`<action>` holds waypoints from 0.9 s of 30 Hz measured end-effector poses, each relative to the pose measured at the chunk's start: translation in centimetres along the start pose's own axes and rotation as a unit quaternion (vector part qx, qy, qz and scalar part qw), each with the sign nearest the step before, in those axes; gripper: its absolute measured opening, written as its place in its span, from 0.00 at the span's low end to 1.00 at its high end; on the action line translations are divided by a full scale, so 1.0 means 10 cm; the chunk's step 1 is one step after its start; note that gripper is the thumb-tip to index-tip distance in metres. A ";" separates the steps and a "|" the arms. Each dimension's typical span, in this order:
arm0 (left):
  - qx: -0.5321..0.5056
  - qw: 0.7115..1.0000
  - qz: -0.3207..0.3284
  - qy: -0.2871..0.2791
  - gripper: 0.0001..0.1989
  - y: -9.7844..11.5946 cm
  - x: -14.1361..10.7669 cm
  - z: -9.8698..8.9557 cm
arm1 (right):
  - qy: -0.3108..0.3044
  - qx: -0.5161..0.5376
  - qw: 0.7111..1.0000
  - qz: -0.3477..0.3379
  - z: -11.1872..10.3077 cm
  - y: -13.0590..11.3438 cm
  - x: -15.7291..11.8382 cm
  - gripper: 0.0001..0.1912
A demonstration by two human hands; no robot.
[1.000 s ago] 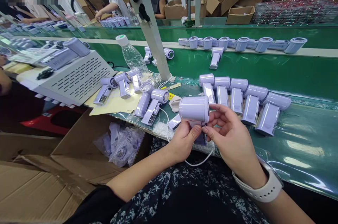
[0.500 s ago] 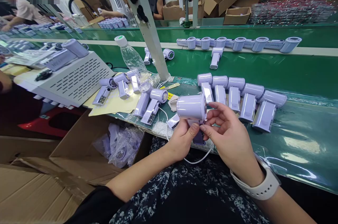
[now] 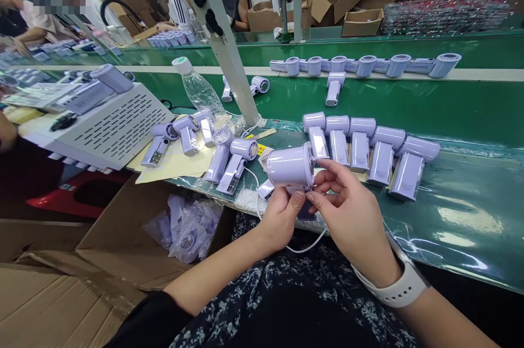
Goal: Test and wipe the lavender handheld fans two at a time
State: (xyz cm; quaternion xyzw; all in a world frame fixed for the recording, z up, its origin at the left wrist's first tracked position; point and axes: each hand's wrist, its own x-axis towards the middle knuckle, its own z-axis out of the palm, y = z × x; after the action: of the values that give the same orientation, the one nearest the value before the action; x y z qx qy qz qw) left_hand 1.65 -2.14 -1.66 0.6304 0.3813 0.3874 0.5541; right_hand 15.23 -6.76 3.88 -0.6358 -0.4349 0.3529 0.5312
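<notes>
A lavender handheld fan (image 3: 289,166) with a thick cylindrical head is held up in front of me, over the table's near edge. My left hand (image 3: 281,218) wraps round its handle just below the head. From the other side, my right hand (image 3: 347,208) grips it too, thumb at the neck and forefinger by the head's end rim. My fingers hide much of the handle. Just behind stands a row of several similar fans (image 3: 360,143). To the left lie more fans (image 3: 233,165), some with the handle's inner parts showing. A white cable (image 3: 309,249) hangs below my hands.
A clear plastic bottle (image 3: 200,88) leans by a metal post (image 3: 229,53). At left are a slotted white metal box (image 3: 118,124) and a cardboard box (image 3: 118,228) holding bagged parts. Fans line the green conveyor (image 3: 470,113). Co-workers sit across the line.
The fan has shifted slightly left and its head has tipped a little, both hands staying on it. The whole view has moved slightly.
</notes>
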 end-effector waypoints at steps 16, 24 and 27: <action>0.076 0.996 0.026 -0.039 0.34 0.05 0.00 -0.06 | -0.120 0.013 0.992 0.024 -0.07 -0.01 0.14 0.21; -0.057 0.997 -0.035 -0.041 0.31 -0.04 -0.01 -0.05 | -0.148 0.173 0.971 0.076 -0.15 0.09 0.22 0.28; -0.118 0.991 -0.040 -0.050 0.29 -0.05 0.00 -0.02 | -0.135 0.216 0.964 0.077 -0.15 0.12 0.22 0.23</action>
State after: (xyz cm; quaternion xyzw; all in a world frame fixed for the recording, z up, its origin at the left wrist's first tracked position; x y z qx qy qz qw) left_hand 1.43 -2.01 -2.18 0.5631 0.3297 0.3755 0.6581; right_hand 17.60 -5.36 2.99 -0.4844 -0.3657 0.5604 0.5636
